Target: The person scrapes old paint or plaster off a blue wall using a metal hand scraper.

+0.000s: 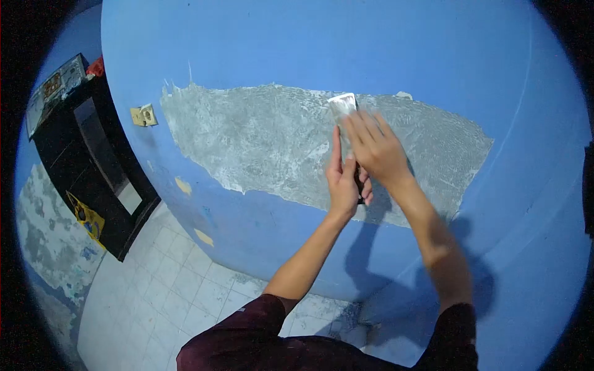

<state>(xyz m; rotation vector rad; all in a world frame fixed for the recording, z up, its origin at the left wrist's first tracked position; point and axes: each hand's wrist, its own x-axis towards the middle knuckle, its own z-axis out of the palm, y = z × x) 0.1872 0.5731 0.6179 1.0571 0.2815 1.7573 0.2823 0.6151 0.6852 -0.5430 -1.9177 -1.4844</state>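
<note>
My left hand (343, 185) is wrapped around the dark handle of a putty knife (342, 104), with the index finger stretched up along it. The knife's metal blade points upward and lies close against the wall, with pale smears on its face. My right hand (378, 151) reaches over from the right, its fingers stretched out over the blade and slightly blurred. Both hands are in front of a bare grey patch (247, 136), where the blue paint is gone. The blade's tip is near the patch's ragged upper edge.
Blue painted wall (309, 43) surrounds the patch. A wall socket (144, 115) sits to its left. Further left stands a dark cabinet (55, 157) with a yellow bag (86, 216) hanging from it. White floor tiles (179, 284) show below.
</note>
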